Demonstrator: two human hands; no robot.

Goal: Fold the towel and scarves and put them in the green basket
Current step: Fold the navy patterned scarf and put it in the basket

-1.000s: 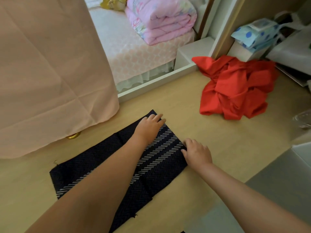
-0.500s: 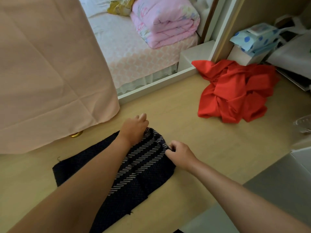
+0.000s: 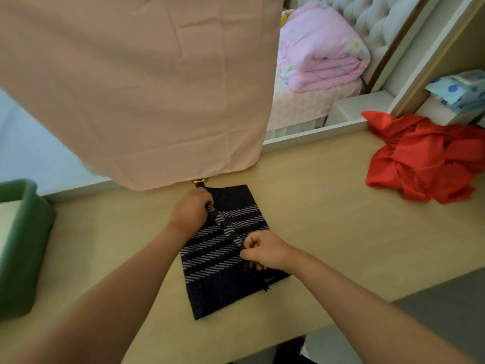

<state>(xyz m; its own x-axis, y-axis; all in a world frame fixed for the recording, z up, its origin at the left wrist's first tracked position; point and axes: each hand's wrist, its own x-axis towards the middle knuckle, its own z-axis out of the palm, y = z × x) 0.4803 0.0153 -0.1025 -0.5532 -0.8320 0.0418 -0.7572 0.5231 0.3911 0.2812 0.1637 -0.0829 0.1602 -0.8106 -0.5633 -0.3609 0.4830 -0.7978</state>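
Two scarves (image 3: 223, 285) (image 3: 420, 164), one green basket (image 3: 26, 245), two hands (image 3: 191, 214) (image 3: 265, 249)

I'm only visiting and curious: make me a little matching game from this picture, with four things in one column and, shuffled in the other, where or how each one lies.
Things
1. dark striped scarf
2. red cloth
3. green basket
4. pink quilt

Place or state
A. folded in a stack, far behind
B. at the left edge of the view
C. gripped by the left hand and the right hand
D. crumpled in a heap at the right

Pairs: 1-C, 2-D, 3-B, 4-A
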